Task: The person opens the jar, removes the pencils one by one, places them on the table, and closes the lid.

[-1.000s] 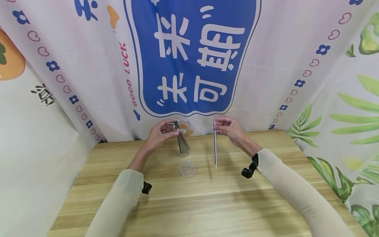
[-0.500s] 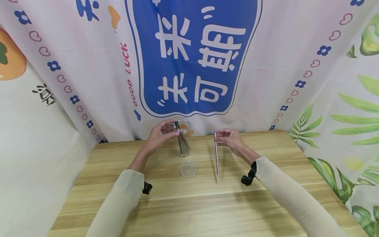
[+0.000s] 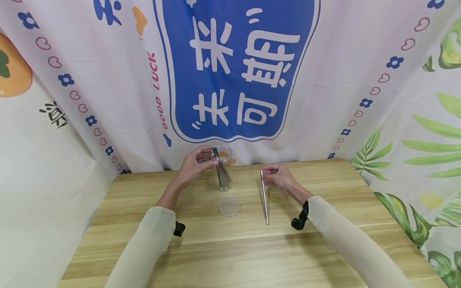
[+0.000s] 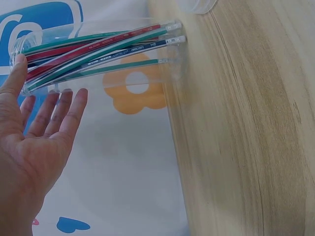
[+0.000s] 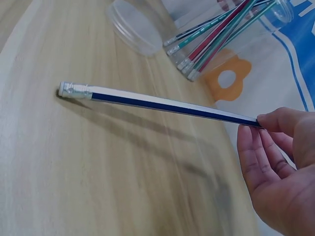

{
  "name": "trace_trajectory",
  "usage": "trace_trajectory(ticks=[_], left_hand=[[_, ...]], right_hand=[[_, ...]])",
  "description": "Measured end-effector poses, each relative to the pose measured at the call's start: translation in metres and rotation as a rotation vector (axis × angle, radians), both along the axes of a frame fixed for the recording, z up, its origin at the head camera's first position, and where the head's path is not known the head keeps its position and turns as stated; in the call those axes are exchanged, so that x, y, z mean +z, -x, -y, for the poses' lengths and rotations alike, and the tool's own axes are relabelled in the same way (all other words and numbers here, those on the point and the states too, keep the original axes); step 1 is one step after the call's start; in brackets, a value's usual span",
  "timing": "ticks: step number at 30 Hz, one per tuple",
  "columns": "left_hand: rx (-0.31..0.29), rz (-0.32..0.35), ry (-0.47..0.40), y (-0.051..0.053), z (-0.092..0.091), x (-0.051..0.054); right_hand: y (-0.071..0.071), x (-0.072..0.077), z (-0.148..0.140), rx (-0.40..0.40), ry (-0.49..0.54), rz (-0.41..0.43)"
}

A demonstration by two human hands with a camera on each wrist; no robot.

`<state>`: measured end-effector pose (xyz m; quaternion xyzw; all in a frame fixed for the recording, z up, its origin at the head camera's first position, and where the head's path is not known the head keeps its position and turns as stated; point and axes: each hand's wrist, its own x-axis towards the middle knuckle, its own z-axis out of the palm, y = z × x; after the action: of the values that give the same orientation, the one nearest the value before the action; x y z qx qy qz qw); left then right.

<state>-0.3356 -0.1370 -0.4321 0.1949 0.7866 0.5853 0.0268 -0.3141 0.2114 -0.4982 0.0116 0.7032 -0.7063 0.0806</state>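
Note:
A clear plastic jar (image 4: 170,76) stands upright at the table's back edge, several striped pencils (image 4: 103,53) leaning inside it. My left hand (image 3: 193,166) holds the jar near its open rim, thumb on one side and fingers on the other. To the right, my right hand (image 3: 280,178) pinches a blue-and-white pencil (image 5: 162,104) by its upper end between thumb and fingertips. That pencil slants down toward me, and its eraser end meets its own shadow at the tabletop. In front of the jar lies a round clear lid (image 3: 229,206).
The wooden table (image 3: 223,256) reaches toward me from a printed curtain (image 3: 317,112) hanging right behind its back edge. More printed cloth (image 3: 425,168) hangs on the right side, and a white one (image 3: 47,160) on the left.
My right hand has come down and nearer with the pencil, bringing its eraser end to the table; the pencil now tilts more. My left hand and the jar have stayed in place.

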Motion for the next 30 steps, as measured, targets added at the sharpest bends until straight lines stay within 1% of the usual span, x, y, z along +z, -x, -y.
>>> trace_trajectory(ticks=[6,14,20,30], left_hand=[[0.007,0.002,0.003,0.0,0.0,0.0],[0.017,-0.006,0.003,0.0,-0.001,-0.002],[0.017,-0.005,0.007,0.001,-0.002,-0.001],[0.009,0.005,-0.004,0.001,-0.001,0.0]], right_hand=[[0.003,-0.01,0.0,-0.016,-0.014,0.014],[0.004,-0.016,0.007,-0.033,-0.105,0.05],[0.004,-0.02,0.011,-0.028,-0.185,0.023],[0.001,-0.022,0.014,-0.019,-0.274,-0.009]])
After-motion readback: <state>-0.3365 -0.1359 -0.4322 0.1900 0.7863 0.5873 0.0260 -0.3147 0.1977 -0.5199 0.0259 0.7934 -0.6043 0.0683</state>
